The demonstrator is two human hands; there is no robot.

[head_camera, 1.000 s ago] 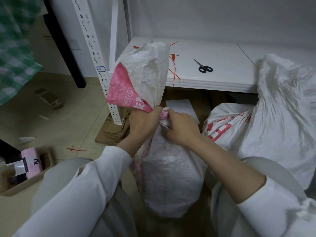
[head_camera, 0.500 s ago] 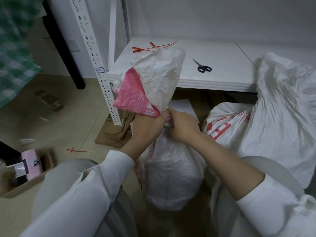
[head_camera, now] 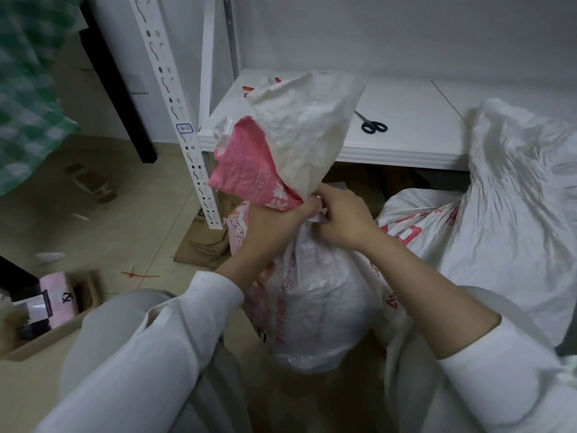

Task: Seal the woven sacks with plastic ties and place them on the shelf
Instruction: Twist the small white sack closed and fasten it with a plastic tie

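The white shelf (head_camera: 406,120) stands behind the woven sack (head_camera: 321,307), which sits on the floor between the person's knees. The left hand (head_camera: 268,229) grips its gathered neck, and the right hand (head_camera: 346,220) pinches the same neck. Scissors (head_camera: 373,125) and red ties (head_camera: 249,89) lie on the shelf.

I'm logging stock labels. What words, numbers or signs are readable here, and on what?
Nothing reads with certainty.
The blue-framed label on the shelf upright: maybe "1-1", too small to be sure.
Pink print on the woven sack: blurred, unreadable.
Red characters on the neighbouring sack: creased, unreadable.
Black mark on the pink box: blurred, unreadable.
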